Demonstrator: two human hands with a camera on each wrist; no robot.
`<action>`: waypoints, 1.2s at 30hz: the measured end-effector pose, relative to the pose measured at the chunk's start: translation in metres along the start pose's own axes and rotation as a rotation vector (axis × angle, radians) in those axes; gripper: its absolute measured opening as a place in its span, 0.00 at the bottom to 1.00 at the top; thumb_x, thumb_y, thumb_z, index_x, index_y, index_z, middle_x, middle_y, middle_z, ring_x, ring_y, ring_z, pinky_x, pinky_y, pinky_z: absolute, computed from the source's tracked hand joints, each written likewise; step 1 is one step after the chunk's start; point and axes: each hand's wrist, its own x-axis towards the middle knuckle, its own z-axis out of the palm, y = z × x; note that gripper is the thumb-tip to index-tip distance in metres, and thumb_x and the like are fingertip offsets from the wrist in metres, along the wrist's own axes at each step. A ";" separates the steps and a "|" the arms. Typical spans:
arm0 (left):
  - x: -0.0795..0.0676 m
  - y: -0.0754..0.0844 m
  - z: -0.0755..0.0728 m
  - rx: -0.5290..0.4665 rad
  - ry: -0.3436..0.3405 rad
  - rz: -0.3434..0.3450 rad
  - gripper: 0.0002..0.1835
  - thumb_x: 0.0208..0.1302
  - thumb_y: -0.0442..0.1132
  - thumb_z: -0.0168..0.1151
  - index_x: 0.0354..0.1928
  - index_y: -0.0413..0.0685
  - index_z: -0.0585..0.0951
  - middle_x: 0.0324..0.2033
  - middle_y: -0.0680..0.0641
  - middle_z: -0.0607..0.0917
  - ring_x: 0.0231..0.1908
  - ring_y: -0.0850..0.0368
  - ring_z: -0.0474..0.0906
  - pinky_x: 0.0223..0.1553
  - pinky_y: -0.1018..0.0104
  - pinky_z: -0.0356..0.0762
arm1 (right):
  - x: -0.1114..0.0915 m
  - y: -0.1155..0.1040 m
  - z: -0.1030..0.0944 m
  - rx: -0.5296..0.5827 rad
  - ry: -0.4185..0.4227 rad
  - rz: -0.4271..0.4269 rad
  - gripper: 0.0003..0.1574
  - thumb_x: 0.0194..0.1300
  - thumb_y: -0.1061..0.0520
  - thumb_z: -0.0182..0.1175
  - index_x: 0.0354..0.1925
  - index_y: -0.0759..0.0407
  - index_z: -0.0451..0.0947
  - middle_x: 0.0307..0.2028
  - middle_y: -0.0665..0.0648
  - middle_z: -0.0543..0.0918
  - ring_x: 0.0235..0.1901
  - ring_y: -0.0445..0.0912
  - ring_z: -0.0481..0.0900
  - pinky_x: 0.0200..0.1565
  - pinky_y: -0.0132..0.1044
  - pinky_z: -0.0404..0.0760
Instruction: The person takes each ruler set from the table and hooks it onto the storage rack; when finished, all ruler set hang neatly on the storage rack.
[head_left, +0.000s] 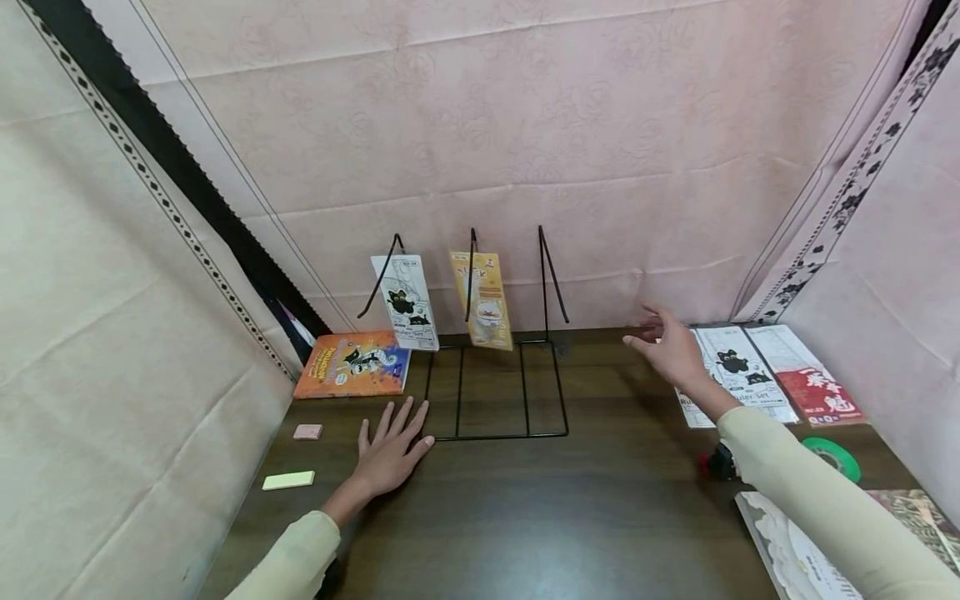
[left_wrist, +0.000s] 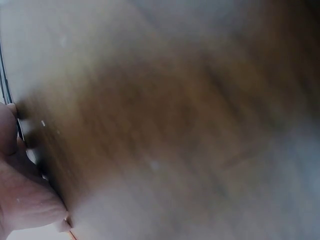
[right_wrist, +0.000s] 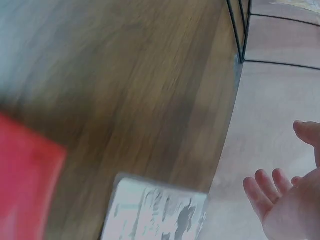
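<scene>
A black wire display rack [head_left: 499,437] stands on the brown table, its three arms rising at the back. From the left arm hangs a white packet [head_left: 408,304] with black cat pictures, and from the middle one a yellow packet [head_left: 491,292]. Nothing hangs on the right arm. My left hand [head_left: 392,454] rests with spread fingers at the rack's front left corner; the left wrist view catches its edge [left_wrist: 27,200] over blurred wood. Holding nothing, my right hand [head_left: 678,354] is raised right of the rack with relaxed fingers, beside another white cat packet [head_left: 757,396].
A red-and-white packet [head_left: 825,396] lies at the right. Nearer are a green tape roll [head_left: 843,458] and a book [head_left: 772,542], partly behind my sleeve. An orange book [head_left: 352,371], a pink block [head_left: 307,432] and a pale yellow strip [head_left: 288,481] lie left. Cloth walls enclose the table.
</scene>
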 end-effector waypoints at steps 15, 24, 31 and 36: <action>0.002 0.000 0.001 -0.025 -0.002 0.000 0.34 0.71 0.61 0.45 0.75 0.66 0.53 0.77 0.49 0.50 0.76 0.39 0.40 0.65 0.27 0.30 | -0.005 0.031 -0.034 -0.130 -0.050 0.009 0.57 0.58 0.37 0.65 0.74 0.60 0.53 0.65 0.71 0.68 0.63 0.67 0.66 0.56 0.64 0.68; 0.007 -0.013 0.013 -0.042 -0.003 -0.002 0.35 0.70 0.67 0.40 0.75 0.71 0.50 0.77 0.53 0.47 0.77 0.41 0.35 0.65 0.27 0.25 | -0.005 0.049 -0.044 -0.182 -0.038 -0.026 0.55 0.57 0.44 0.68 0.72 0.65 0.55 0.63 0.75 0.67 0.61 0.70 0.65 0.56 0.65 0.66; 0.006 -0.012 0.011 -0.050 -0.009 0.002 0.35 0.70 0.66 0.41 0.75 0.71 0.50 0.77 0.53 0.47 0.77 0.42 0.35 0.65 0.27 0.24 | -0.006 0.064 -0.048 -0.240 -0.042 -0.045 0.54 0.51 0.47 0.73 0.68 0.65 0.60 0.62 0.78 0.65 0.61 0.73 0.61 0.58 0.67 0.62; 0.002 -0.005 0.005 -0.050 -0.009 0.005 0.34 0.71 0.63 0.44 0.75 0.67 0.52 0.77 0.50 0.49 0.76 0.39 0.38 0.65 0.26 0.27 | -0.009 0.067 -0.052 -0.285 -0.115 0.011 0.59 0.50 0.44 0.73 0.71 0.60 0.55 0.61 0.80 0.63 0.59 0.75 0.60 0.54 0.70 0.64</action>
